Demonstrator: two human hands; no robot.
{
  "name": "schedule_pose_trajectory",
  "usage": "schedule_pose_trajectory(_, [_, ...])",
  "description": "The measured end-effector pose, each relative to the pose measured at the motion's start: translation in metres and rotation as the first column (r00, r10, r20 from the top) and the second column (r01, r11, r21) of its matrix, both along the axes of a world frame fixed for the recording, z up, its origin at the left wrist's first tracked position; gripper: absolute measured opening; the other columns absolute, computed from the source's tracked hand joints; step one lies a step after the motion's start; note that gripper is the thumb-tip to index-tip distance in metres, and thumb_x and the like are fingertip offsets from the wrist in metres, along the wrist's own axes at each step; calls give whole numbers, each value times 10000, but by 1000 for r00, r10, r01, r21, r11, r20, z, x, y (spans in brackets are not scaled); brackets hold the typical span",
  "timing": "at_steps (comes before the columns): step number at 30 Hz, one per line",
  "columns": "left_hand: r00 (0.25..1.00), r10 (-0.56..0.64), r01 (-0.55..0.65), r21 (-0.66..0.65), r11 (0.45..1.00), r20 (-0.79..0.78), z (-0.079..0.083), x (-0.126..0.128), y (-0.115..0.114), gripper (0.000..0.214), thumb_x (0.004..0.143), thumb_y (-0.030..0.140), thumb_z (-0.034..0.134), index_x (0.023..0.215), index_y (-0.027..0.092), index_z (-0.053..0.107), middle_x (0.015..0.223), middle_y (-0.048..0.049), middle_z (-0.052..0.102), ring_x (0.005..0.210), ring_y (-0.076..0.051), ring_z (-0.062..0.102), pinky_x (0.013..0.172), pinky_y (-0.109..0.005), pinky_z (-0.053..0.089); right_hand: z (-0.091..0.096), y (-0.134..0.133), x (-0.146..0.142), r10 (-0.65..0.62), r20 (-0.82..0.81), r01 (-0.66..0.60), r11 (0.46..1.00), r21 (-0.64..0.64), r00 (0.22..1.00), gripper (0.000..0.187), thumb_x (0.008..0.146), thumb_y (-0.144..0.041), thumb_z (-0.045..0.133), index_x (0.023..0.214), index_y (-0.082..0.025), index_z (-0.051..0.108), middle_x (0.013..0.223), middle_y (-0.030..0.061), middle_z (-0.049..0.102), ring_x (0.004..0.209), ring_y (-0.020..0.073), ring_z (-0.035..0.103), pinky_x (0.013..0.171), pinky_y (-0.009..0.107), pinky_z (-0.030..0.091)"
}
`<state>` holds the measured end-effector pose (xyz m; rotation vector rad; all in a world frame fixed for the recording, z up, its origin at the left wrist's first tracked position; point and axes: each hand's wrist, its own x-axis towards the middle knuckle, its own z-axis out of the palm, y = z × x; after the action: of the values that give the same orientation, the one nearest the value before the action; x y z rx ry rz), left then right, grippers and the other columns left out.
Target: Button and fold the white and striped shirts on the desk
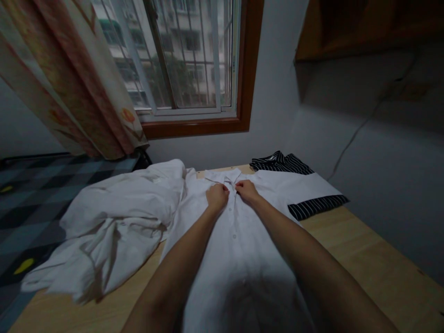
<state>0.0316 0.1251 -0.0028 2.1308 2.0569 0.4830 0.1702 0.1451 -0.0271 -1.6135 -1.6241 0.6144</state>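
A white button-up shirt [249, 249] lies front side up, its collar pointing away from me toward the window wall. Just below the collar, my left hand [218, 196] pinches the front edge of the shirt on the left of the button line. My right hand [247, 190] pinches the facing edge on the right, a small gap away. Small buttons run down the placket below my hands. Whether a button sits between my fingertips is too small to make out. One sleeve stretches to the right over black striped cloth.
A rumpled pile of white cloth [121, 222] lies left of the shirt on the wooden table [374, 249]. Black cloth with white stripes [282, 162] is at the far right. A checked bed [27, 203], curtain [76, 74] and barred window surround the table; a wooden shelf [347, 46] hangs upper right.
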Motion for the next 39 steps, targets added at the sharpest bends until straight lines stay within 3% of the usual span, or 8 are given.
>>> schedule_pose_trajectory(6, [995,2,-8,64,998,98,-7,0,-2,186,850,302,565,899,208,718,965,-66,719,964,-219,627,816,-307,416,-4,5,-1,-11,-74,11,1000,-5,997,134,667,-168,548,620,-145,671,555,-12,610,589,139,559,581,223,380])
schedule_pose_trajectory(10, [978,0,-23,111,994,210,-9,-3,-3,184,870,316,560,913,200,697,964,-54,713,946,-209,624,795,-298,417,-5,-2,-6,-25,-116,30,999,43,993,174,718,-253,546,693,-154,686,655,6,659,667,152,592,625,229,411])
schedule_pose_trajectory(17, [981,-14,-3,84,996,195,-7,-2,-4,192,894,323,550,931,192,685,976,-68,710,957,-222,623,799,-312,409,-4,-17,-18,-52,-68,62,987,152,996,185,760,-256,544,776,-169,706,771,39,706,751,173,620,719,259,443])
schedule_pose_trajectory(30, [935,24,-11,-40,999,354,-6,-9,5,173,849,321,606,898,195,713,944,-49,734,932,-201,650,781,-280,416,-13,-16,-25,-76,-163,103,981,165,984,203,781,-268,552,820,-162,721,817,52,732,782,190,652,739,270,467])
schedule_pose_trajectory(39, [875,80,-65,-48,997,478,-4,-7,7,146,788,213,612,822,146,738,906,-113,728,908,-226,649,769,-286,431,-14,-19,-24,-31,-193,68,979,191,981,203,763,-271,573,820,-175,743,836,52,747,789,193,663,760,276,484])
